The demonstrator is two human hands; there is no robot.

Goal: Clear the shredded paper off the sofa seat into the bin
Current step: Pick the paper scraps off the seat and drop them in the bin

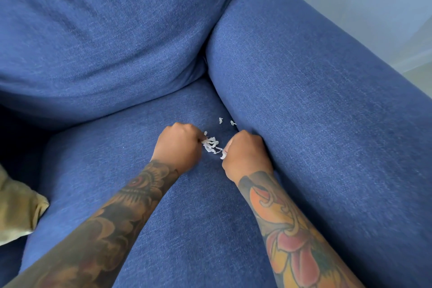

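A small tangle of white shredded paper (pixel 211 145) lies on the blue sofa seat (pixel 187 217), between my two fists. My left hand (pixel 178 146) is closed with its fingertips pinching the left side of the tangle. My right hand (pixel 246 155) is closed too, with a bit of white paper at its fingers on the tangle's right end. Two loose white shreds (pixel 221 120) lie farther back on the seat, close to the armrest seam. No bin is in view.
The sofa's back cushion (pixel 105 37) bulges over the rear of the seat. A thick blue armrest (pixel 327 100) runs along the right, touching my right hand. A beige cloth (pixel 16 210) lies at the left edge. Pale wall and floor show beyond the armrest.
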